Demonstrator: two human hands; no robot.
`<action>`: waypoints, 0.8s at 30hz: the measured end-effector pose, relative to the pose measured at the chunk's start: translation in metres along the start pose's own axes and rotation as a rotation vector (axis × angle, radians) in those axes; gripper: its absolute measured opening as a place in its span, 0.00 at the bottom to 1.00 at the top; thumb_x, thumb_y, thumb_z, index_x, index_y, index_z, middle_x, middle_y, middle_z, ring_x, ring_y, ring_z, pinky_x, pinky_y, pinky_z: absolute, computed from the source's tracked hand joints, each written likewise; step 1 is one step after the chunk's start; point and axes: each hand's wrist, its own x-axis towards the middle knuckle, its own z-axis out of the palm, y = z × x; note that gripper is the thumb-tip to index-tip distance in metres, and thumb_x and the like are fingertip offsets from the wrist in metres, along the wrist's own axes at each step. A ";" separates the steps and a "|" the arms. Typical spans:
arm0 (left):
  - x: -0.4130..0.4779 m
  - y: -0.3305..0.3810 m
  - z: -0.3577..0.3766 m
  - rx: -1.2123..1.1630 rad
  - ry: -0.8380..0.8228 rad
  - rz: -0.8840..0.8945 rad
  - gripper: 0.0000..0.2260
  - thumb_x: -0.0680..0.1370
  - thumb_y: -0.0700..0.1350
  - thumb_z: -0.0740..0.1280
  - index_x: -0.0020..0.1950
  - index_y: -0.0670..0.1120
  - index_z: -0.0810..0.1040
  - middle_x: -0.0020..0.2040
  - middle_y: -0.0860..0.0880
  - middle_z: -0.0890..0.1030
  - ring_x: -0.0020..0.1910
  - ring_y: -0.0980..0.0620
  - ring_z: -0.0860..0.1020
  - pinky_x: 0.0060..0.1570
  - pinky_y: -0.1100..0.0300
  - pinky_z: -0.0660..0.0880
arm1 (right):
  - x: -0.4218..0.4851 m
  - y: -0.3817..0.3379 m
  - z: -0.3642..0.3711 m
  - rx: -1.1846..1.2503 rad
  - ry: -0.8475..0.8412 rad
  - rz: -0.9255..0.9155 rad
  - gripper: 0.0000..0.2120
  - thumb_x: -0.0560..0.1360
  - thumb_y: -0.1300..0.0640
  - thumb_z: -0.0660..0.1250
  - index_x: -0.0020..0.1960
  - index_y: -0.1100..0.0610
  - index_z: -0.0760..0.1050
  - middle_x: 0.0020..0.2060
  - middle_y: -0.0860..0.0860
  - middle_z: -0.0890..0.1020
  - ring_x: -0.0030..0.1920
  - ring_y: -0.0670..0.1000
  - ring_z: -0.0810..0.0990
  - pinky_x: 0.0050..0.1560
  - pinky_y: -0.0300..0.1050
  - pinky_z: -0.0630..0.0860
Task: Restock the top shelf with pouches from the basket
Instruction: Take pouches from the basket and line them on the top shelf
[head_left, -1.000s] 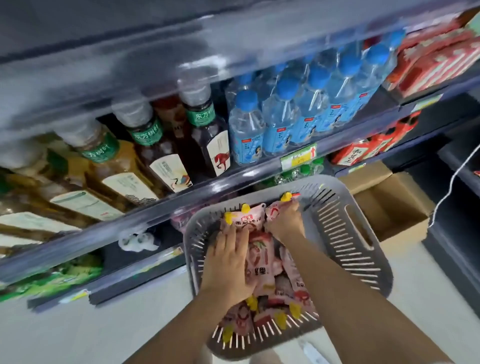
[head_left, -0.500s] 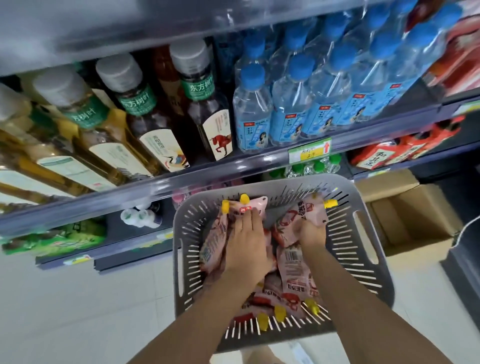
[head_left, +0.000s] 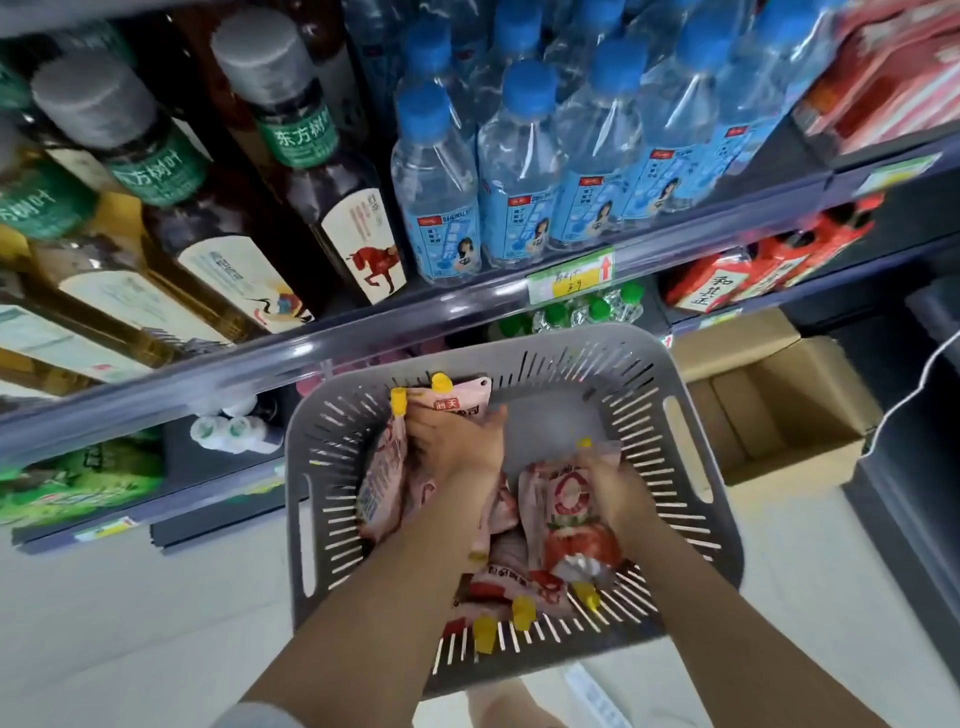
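Observation:
A grey slotted basket (head_left: 691, 525) sits on the floor below me, holding several pink pouches with yellow caps. My left hand (head_left: 457, 441) is closed around pouches (head_left: 387, 467) at the basket's back left. My right hand (head_left: 615, 486) grips an upright pouch (head_left: 566, 506) at the middle right. More pouches (head_left: 511, 587) lie near the front wall. The top shelf is out of view.
Tea bottles (head_left: 306, 171) and blue-capped water bottles (head_left: 519, 171) fill the shelf (head_left: 363, 338) just above the basket. Red packs (head_left: 758, 270) sit lower right. An open cardboard box (head_left: 779, 405) stands right of the basket. A pale floor (head_left: 130, 623) surrounds it.
The camera has dropped closer to the basket. My left hand has curled around the back-left pouches. My right hand has pulled back toward me with its pouch.

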 end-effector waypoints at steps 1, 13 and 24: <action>0.002 0.001 0.002 0.003 0.016 -0.013 0.59 0.65 0.62 0.75 0.76 0.37 0.38 0.76 0.37 0.49 0.74 0.37 0.57 0.70 0.45 0.60 | -0.002 0.002 0.004 -0.141 0.116 -0.071 0.39 0.66 0.37 0.69 0.65 0.64 0.68 0.54 0.59 0.79 0.56 0.62 0.79 0.58 0.53 0.75; 0.017 -0.008 0.016 -0.168 0.107 -0.050 0.44 0.70 0.52 0.74 0.73 0.37 0.50 0.70 0.37 0.66 0.67 0.36 0.68 0.66 0.48 0.65 | 0.004 -0.017 0.038 -1.054 0.197 -0.169 0.46 0.70 0.35 0.65 0.76 0.57 0.47 0.69 0.61 0.65 0.66 0.63 0.68 0.59 0.60 0.72; -0.065 0.000 -0.037 -0.365 -0.122 0.655 0.33 0.65 0.51 0.78 0.59 0.63 0.58 0.56 0.48 0.73 0.54 0.54 0.76 0.55 0.53 0.75 | 0.034 -0.014 0.008 -0.780 -0.003 -0.022 0.52 0.59 0.28 0.65 0.73 0.58 0.60 0.65 0.58 0.74 0.64 0.60 0.74 0.61 0.52 0.73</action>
